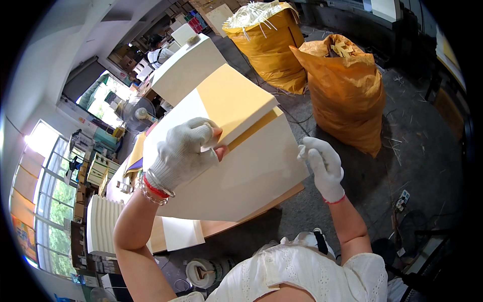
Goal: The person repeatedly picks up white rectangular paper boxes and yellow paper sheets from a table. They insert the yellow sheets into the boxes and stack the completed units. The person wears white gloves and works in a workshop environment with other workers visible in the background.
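A tall stack of white sheets [241, 176] stands on a wooden board in front of me, its upper layer topped with pale yellow [226, 98]. That upper layer sits slightly offset, leaving a yellow strip visible under its right end. My left hand [183, 146], in a white knit glove with bare thumb and fingertip, pinches the near edge of the upper layer. Beside the stack's right corner, my right hand [323, 166] hangs in the air, gloved too. Its fingers are curled together; whether anything small is between them I cannot make out.
Two orange woven sacks [347, 95] of paper strips stand beyond the stack on the right. Another white stack [188, 68] rises farther back, near a seated person [160, 54]. A fan [138, 113] stands at left. Below the board is a white bucket [201, 273].
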### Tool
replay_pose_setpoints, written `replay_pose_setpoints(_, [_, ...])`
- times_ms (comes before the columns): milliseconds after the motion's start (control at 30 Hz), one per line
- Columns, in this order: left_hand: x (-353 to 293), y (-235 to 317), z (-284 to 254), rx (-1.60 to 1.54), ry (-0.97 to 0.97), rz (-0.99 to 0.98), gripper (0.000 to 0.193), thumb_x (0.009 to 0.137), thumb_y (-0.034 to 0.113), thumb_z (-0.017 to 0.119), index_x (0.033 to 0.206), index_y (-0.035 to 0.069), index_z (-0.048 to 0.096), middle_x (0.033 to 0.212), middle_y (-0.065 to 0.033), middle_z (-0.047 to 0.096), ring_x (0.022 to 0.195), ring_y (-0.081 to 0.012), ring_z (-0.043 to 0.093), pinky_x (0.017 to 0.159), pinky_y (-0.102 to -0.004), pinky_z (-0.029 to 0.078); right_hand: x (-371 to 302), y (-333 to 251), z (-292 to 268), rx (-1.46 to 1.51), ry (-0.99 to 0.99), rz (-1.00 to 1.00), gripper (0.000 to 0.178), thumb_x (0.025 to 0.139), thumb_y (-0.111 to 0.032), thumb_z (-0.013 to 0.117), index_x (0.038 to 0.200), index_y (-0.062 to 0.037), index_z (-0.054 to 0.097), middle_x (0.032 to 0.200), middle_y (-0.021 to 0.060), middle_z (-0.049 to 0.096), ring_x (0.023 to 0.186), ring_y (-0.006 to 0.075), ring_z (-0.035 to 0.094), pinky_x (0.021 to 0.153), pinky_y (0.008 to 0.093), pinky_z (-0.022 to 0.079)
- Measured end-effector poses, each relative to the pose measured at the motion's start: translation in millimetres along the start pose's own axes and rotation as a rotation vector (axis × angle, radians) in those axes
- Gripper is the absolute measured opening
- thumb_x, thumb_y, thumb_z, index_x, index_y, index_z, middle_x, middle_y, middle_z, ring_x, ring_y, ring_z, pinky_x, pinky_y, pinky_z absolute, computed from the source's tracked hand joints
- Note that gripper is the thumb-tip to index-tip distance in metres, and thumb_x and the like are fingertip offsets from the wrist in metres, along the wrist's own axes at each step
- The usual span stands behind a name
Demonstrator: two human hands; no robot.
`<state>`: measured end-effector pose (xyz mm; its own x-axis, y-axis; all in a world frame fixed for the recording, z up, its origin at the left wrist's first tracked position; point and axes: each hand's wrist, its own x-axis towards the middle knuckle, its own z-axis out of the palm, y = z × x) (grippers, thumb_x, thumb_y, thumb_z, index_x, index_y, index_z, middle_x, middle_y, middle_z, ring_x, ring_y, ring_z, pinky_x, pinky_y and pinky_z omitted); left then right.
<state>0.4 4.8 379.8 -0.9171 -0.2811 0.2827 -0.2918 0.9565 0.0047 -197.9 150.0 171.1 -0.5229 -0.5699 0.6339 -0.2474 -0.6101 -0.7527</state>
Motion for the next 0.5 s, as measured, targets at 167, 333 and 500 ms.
replay_pose_setpoints(167, [-19.3,6.4,5.2,0.213,0.274,-0.01,0.057,0.07,0.012,0.075,0.123,0.003,0.055,0.099,-0.0142,0.066,0.084,-0.0282,0.067,0.072,-0.0358,0.055,57.8,-72.0,58.4,-0.598,-0.245,-0.656,0.018,0.083,-0.007,0.058,0.1,-0.0032,0.06,0.087,0.0121,0.061,0.087,0.0267,0.062,0.085,0.0413,0.049])
replay_pose_setpoints(333, [-10.3,17.5,25.5,0.17,0.266,0.004,0.057,0.079,0.016,0.067,0.129,-0.002,0.046,0.114,-0.0182,0.056,0.102,-0.0318,0.059,0.086,-0.0401,0.05,74.1,-83.2,89.6,-1.034,-0.463,-0.477,0.017,0.077,-0.015,0.061,0.091,-0.0067,0.057,0.092,0.0106,0.058,0.087,0.0268,0.061,0.077,0.0388,0.05])
replay_pose_setpoints(500, [13.7,19.3,-16.5,-0.06,-0.213,-0.36,0.046,0.081,0.022,0.067,0.121,0.009,0.05,0.106,-0.0154,0.061,0.099,-0.0317,0.064,0.079,-0.0399,0.053,71.6,-92.5,101.5,-1.213,-0.419,-0.402,0.016,0.084,-0.017,0.059,0.098,-0.0094,0.056,0.085,0.0099,0.058,0.073,0.0274,0.063,0.061,0.0377,0.053])
